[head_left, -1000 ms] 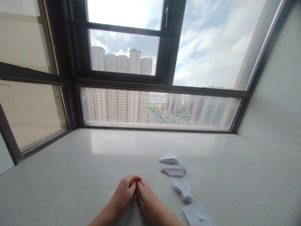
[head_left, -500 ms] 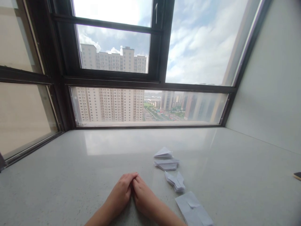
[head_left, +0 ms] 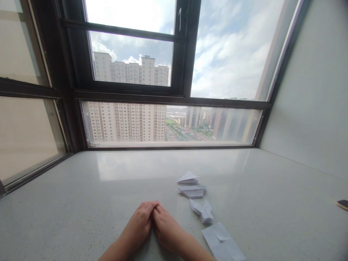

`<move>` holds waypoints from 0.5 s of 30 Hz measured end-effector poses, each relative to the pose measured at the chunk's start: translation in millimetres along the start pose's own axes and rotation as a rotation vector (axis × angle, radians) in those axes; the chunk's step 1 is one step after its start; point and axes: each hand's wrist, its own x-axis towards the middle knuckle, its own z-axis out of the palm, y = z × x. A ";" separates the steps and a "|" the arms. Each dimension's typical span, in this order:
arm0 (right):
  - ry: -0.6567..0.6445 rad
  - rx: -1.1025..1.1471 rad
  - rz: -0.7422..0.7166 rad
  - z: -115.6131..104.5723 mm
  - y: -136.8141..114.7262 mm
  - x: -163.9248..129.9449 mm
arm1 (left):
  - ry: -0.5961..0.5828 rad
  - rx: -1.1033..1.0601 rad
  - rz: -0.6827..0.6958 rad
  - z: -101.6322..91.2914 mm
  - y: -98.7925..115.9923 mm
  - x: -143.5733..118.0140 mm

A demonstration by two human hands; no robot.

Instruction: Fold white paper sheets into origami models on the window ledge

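Observation:
My left hand [head_left: 140, 220] and my right hand [head_left: 165, 224] rest together on the pale sill, fingers pressed together and the tips meeting in a point. Both hands are closed, and I see nothing held in them; the palms face down and inward, out of sight. Just right of my right hand sits a folded white paper piece with two pointed ends [head_left: 202, 211]. Nearer to me, beside my right forearm, is a flat folded paper square [head_left: 221, 242]. Farther back lie a boat-like folded paper [head_left: 192, 191] and a triangular folded paper [head_left: 188, 177].
The speckled pale sill [head_left: 67, 210] runs up to a dark window frame [head_left: 174, 148]. A white wall [head_left: 307, 108] closes the right side. A small dark object with a light edge [head_left: 343, 204] lies at the far right. Tall buildings [head_left: 130, 121] stand outside.
The whole view has shifted very slightly. My hands stay together in the same place, and the paper pieces have not moved.

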 end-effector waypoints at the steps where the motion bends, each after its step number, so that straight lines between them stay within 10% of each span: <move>1: -0.001 -0.002 -0.001 -0.3 -0.3 0.1 | 0.001 0.003 0.001 -0.1 0.1 0.0; 15: -0.034 -0.001 0.002 -2.2 -2.4 0.8 | 0.019 -0.030 -0.019 0.2 -1.9 0.6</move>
